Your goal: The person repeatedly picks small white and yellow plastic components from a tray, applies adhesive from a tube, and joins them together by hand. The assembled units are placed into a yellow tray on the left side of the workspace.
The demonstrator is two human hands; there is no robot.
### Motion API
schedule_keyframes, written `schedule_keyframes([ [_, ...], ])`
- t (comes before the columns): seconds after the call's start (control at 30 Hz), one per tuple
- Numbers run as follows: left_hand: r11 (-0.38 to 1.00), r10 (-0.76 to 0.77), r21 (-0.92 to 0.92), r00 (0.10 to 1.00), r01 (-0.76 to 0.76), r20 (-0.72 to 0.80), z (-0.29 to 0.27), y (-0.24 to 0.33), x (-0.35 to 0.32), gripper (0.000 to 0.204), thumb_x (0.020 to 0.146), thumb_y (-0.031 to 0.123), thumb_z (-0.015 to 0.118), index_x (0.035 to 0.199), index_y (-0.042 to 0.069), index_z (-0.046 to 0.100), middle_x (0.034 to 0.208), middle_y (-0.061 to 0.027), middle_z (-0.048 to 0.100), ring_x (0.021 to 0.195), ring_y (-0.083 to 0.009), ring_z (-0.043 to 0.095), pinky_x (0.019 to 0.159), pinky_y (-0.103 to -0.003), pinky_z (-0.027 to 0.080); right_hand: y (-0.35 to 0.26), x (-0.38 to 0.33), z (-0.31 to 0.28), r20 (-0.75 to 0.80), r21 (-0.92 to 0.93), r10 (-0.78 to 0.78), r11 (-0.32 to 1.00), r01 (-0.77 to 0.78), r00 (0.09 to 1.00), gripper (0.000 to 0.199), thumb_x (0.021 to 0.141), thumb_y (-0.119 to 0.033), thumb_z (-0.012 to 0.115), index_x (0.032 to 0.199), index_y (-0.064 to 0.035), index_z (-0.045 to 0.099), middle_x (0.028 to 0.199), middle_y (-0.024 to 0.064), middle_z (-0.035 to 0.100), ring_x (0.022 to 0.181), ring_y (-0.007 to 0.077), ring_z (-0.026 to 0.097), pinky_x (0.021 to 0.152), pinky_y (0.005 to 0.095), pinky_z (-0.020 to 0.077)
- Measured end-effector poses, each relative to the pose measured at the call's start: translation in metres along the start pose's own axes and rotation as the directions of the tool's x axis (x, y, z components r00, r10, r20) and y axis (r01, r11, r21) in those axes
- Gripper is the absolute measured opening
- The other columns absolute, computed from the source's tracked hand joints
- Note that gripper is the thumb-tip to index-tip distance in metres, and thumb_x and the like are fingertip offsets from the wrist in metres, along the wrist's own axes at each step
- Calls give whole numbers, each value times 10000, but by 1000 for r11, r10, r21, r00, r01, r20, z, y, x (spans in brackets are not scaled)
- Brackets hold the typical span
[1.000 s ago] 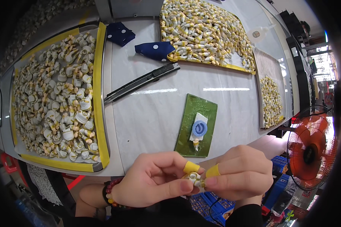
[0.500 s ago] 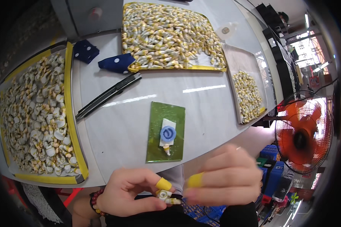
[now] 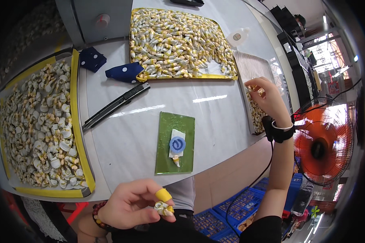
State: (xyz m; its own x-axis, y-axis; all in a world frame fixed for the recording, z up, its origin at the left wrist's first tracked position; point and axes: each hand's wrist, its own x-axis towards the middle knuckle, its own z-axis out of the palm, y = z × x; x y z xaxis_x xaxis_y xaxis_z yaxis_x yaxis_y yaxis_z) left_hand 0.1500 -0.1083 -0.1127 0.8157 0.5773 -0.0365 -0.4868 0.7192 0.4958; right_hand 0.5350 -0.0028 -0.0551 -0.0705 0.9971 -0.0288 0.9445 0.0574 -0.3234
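My left hand (image 3: pixel 136 204), at the lower middle, pinches a small white-and-yellow ornament piece (image 3: pixel 164 208) between thumb and forefinger. A yellow band wraps that forefinger. My right hand (image 3: pixel 267 97) reaches over the narrow tray (image 3: pixel 249 65) at the right, its fingers curled together above the small white-and-yellow pieces (image 3: pixel 256 115) inside. Whatever those fingertips hold is too small to make out. On the table between my hands lies a green mat (image 3: pixel 164 141). It bears a white pad with a round blue mould (image 3: pixel 177 144) and one small cone-shaped piece (image 3: pixel 176 161) just below it.
A large yellow-edged tray (image 3: pixel 198 76) full of cone-shaped pieces lies at the back. Another yellow-edged tray (image 3: pixel 75 121) of rounder pieces stands at the left. A black utility knife (image 3: pixel 117 106) and dark blue dotted cloths (image 3: pixel 123 72) lie between them. An orange fan (image 3: pixel 320 148) stands right.
My right hand has gone from beside my left hand up and right to the narrow tray. My left hand has shifted slightly left, still pinching the ornament piece.
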Motion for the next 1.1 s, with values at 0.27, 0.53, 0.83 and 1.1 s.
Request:
schedule_keyframes([
  [0.27,999,34,-32,999,-35,-26,-3,0,-5,283,873,51,591,1111,-55,480,1024,-125,590,934,-185,623,857,-296,471,9,4,-2,-17,-47,50,998,-51,999,77,735,10,614,811,14,607,717,98,595,666,188,559,632,286,450],
  [0.53,999,4,-36,999,-5,-43,-4,2,-6,291,867,59,603,1106,-55,483,1024,-132,593,935,-190,626,868,-303,472,9,1,-1,-33,-64,-24,998,22,999,115,756,-27,626,866,-18,658,744,50,609,653,117,553,568,246,410],
  [0.83,1000,25,-16,999,-25,-46,-2,2,-5,313,851,64,629,1103,-59,491,1020,-128,597,938,-203,630,872,-314,478,0,5,2,-42,-146,-91,986,84,995,99,771,-56,630,809,35,623,729,120,581,662,237,568,622,311,447],
  [1.1,998,51,-28,998,-53,-47,-4,4,-10,307,847,42,626,1106,-59,495,1038,-136,600,960,-197,623,877,-314,474,-8,-9,-5,-321,-38,-77,997,69,944,46,886,-29,508,910,2,532,745,103,590,658,178,596,559,270,443],
])
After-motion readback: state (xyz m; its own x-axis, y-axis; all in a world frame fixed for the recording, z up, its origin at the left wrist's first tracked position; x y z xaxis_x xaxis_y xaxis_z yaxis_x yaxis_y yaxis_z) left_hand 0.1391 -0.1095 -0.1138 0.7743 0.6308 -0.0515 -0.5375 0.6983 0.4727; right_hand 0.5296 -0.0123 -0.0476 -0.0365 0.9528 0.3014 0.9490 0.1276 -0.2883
